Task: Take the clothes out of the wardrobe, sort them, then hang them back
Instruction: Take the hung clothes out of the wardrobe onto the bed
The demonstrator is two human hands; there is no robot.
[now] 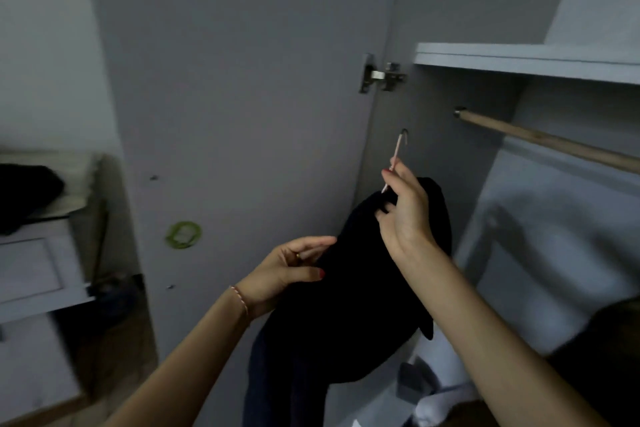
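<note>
A black garment (349, 295) hangs on a pink hanger (396, 152) whose hook points up, in front of the open wardrobe. My right hand (405, 208) pinches the hanger's neck at the garment's top. My left hand (294, 270) holds the garment's left edge, thumb on the cloth. The wooden rail (547, 142) runs bare to the right of the hook, under the wardrobe shelf (519, 59). The rest of the hanger is hidden inside the cloth.
The open wardrobe door (242, 114) stands just left of the garment, with a green sticker (183, 234) on it. Pale folded items (440, 406) lie on the wardrobe floor. A white drawer unit (34, 274) with dark cloth (24, 194) on top stands at far left.
</note>
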